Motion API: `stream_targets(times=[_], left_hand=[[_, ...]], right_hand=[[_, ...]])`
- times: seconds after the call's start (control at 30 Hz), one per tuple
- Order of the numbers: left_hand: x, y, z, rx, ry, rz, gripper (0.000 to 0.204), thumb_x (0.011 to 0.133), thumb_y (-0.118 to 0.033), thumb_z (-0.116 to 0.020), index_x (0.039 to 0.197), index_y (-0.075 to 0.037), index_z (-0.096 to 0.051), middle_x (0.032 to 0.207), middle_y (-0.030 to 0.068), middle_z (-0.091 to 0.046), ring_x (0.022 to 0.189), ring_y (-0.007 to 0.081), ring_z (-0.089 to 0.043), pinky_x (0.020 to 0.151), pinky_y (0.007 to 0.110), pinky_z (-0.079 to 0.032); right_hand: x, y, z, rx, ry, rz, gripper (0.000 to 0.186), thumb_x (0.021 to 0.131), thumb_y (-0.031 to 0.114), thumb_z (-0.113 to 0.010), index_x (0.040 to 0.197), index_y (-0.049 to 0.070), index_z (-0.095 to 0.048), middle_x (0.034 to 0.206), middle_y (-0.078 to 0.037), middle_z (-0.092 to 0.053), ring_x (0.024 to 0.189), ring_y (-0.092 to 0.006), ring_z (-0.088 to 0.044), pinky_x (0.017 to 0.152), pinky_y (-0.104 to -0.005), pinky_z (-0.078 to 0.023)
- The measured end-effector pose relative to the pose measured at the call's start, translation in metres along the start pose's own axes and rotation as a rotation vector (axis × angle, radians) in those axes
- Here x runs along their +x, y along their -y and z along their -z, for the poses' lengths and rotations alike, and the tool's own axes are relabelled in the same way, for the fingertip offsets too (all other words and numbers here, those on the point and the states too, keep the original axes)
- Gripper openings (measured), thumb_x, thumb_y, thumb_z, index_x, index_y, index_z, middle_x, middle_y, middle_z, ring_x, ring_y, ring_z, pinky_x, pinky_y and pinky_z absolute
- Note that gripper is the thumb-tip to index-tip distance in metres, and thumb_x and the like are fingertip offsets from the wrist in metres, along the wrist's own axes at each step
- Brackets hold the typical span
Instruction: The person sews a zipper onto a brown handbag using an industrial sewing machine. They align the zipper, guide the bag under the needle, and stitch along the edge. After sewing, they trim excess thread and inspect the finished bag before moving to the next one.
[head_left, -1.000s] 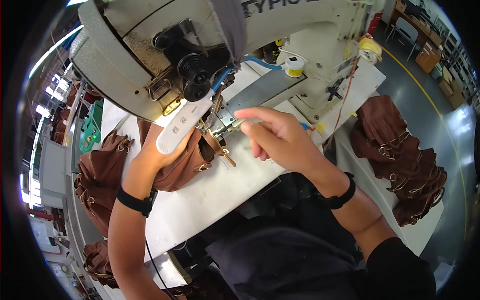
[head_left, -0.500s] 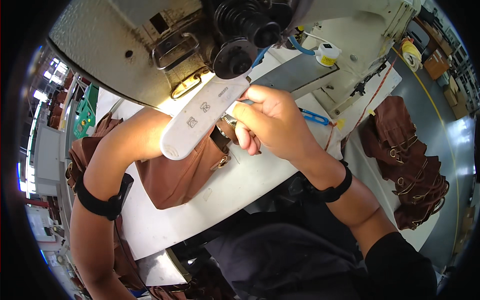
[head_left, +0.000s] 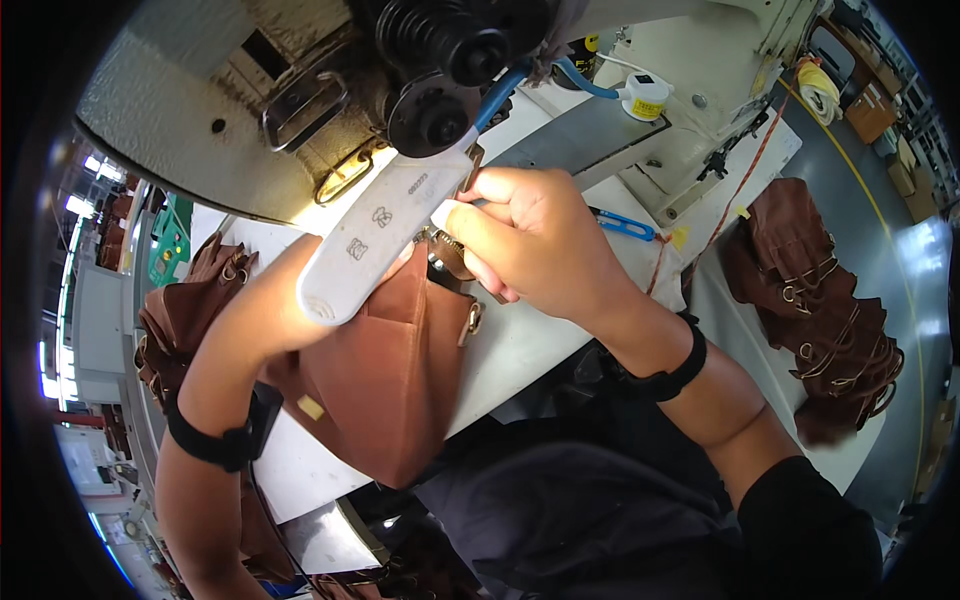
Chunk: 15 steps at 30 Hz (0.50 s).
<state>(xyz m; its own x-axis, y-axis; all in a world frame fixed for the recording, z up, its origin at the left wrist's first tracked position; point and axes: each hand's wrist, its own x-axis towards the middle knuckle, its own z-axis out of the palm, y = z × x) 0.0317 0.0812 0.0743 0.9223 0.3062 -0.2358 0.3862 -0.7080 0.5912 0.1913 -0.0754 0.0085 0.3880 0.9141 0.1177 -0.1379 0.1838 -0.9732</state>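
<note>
A white lamp bar (head_left: 365, 240) hangs beneath the sewing machine head (head_left: 180, 115). Behind it, my left hand (head_left: 285, 305) rests at a brown leather bag (head_left: 375, 395), most of its fingers hidden by the bar. My right hand (head_left: 530, 230) is closed at the needle area, thumb and index pinched beside the bar's edge; what they hold is unclear. A strap with metal fittings (head_left: 450, 255) shows just below these fingers. The bag has a gold clasp at its right and overhangs the table's front edge.
More brown bags are heaped on the left (head_left: 195, 320) and on a right-hand surface (head_left: 820, 340). A blue plastic tool (head_left: 622, 225) lies by the machine base. A small white container (head_left: 645, 98) stands on the machine bed. A green device (head_left: 170, 245) is at far left.
My right hand has moved in to the needle area and closed its fingers. The bag has swung downward and toward me over the table edge. The view has shifted under the machine head.
</note>
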Motion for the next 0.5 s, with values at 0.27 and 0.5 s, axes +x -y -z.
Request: stream_targets(times=[0.27, 0.5], left_hand=[[-0.018, 0.031, -0.050, -0.326, -0.199, 0.095, 0.036, 0.113, -0.033, -0.050, 0.095, -0.005, -0.066, 0.087, -0.0077, -0.055, 0.083, 0.0041, -0.047, 0.078, 0.024, -0.043], [-0.013, 0.033, -0.049, -0.541, -0.203, 0.136, 0.043, 0.106, -0.023, -0.062, 0.141, 0.002, -0.059, 0.137, 0.0133, -0.066, 0.127, 0.0238, -0.060, 0.111, 0.036, -0.045]], right_hand=[[-0.003, 0.019, -0.002, -0.158, -0.034, 0.071, 0.036, 0.099, 0.015, -0.062, 0.068, 0.002, -0.049, 0.055, 0.002, -0.046, 0.053, -0.0036, -0.039, 0.048, -0.0283, -0.032], [-0.039, -0.018, 0.009, -0.962, -0.319, 0.661, 0.024, 0.094, 0.016, -0.072, 0.113, 0.002, -0.068, 0.094, -0.009, -0.071, 0.076, -0.0241, -0.067, 0.070, -0.0347, -0.053]])
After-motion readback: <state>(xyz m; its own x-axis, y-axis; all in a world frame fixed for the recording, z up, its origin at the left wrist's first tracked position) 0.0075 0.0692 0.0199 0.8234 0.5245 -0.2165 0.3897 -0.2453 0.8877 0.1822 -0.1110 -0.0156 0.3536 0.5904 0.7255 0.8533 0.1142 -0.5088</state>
